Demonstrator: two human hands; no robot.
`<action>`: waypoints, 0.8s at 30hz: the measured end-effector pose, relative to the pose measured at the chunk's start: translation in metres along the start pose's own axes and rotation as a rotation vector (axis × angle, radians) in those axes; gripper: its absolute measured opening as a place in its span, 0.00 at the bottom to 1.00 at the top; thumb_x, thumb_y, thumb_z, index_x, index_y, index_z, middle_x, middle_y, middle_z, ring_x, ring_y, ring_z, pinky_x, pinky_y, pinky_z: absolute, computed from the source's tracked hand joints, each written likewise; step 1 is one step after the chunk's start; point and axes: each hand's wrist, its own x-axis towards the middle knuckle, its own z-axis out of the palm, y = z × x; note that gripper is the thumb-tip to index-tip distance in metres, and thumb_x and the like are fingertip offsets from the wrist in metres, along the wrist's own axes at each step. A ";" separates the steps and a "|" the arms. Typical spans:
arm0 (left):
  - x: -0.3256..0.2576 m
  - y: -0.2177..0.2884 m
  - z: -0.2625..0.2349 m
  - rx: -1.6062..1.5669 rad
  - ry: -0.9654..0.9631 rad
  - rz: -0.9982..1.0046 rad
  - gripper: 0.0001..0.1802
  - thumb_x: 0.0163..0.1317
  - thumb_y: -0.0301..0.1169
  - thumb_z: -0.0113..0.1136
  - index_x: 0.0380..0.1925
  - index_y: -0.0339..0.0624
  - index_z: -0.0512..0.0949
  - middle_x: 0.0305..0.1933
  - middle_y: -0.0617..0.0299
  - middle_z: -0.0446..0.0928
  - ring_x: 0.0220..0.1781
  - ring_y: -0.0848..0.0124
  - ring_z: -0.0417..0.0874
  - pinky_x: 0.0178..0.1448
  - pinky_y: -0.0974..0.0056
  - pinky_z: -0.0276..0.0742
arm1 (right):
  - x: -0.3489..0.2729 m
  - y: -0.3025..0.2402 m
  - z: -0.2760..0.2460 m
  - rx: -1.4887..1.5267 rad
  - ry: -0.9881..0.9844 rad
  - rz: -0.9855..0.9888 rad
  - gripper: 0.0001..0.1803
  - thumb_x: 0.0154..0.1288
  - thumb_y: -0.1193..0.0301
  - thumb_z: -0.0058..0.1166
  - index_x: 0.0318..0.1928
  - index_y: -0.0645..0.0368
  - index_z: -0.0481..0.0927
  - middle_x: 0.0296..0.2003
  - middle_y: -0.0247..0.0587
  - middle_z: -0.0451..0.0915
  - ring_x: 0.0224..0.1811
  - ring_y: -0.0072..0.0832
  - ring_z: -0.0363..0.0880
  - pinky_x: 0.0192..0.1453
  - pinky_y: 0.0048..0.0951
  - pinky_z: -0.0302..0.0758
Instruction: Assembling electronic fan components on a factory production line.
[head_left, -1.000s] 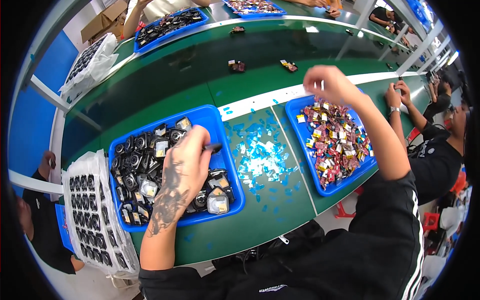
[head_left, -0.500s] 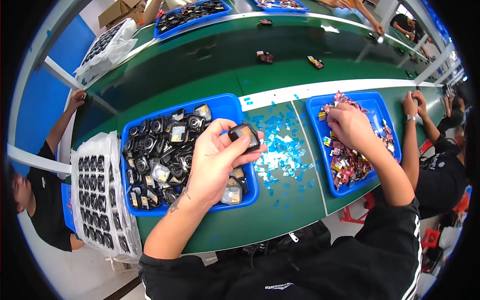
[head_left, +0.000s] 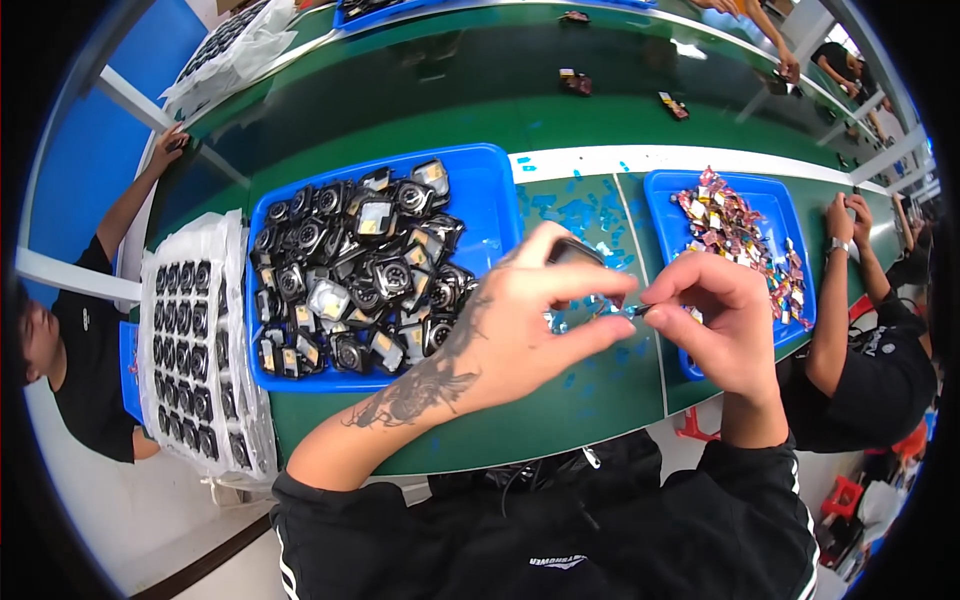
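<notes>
My left hand (head_left: 525,325) is closed round a black watch case (head_left: 575,252), which is partly hidden behind the fingers. Thumb and forefinger of my right hand (head_left: 725,315) pinch right beside my left fingertips. A tiny dark piece (head_left: 641,311) shows between the two hands; its kind is too small to tell. On the left, a blue tray (head_left: 497,195) carries a heap of black watch cases (head_left: 345,270). To the right, another blue tray (head_left: 665,185) holds small red and yellow electronic parts (head_left: 715,215), partly behind my right hand.
Blue film scraps (head_left: 575,215) litter the green table (head_left: 560,430) between the trays. A white tray of watch cases (head_left: 190,340) stands at the far left. Several loose parts (head_left: 575,82) lie on the green surface beyond the white strip (head_left: 590,160). Other people work at both sides.
My right hand has left the right tray and come over to my left hand. The left hand has moved right with the watch case and turned, and the fingertips now meet.
</notes>
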 end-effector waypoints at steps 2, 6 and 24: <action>-0.004 0.000 -0.001 -0.055 -0.056 -0.065 0.13 0.51 0.26 0.73 0.39 0.41 0.86 0.39 0.61 0.76 0.38 0.74 0.76 0.40 0.69 0.74 | 0.003 0.004 0.007 0.098 -0.016 0.005 0.05 0.60 0.82 0.62 0.37 0.67 0.80 0.34 0.36 0.82 0.35 0.16 0.79 0.39 0.18 0.77; -0.006 -0.003 -0.008 0.023 -0.010 -0.032 0.11 0.50 0.25 0.73 0.36 0.41 0.86 0.39 0.60 0.75 0.37 0.74 0.77 0.38 0.69 0.74 | 0.006 0.012 0.011 0.297 -0.054 0.086 0.04 0.62 0.81 0.62 0.36 0.67 0.80 0.34 0.36 0.82 0.35 0.16 0.79 0.39 0.18 0.77; -0.009 -0.002 0.001 0.060 0.069 -0.075 0.07 0.52 0.25 0.73 0.32 0.40 0.85 0.38 0.60 0.74 0.34 0.75 0.77 0.32 0.73 0.70 | 0.006 0.028 0.016 0.498 -0.137 0.198 0.10 0.72 0.68 0.53 0.37 0.63 0.77 0.32 0.32 0.78 0.31 0.14 0.73 0.33 0.20 0.76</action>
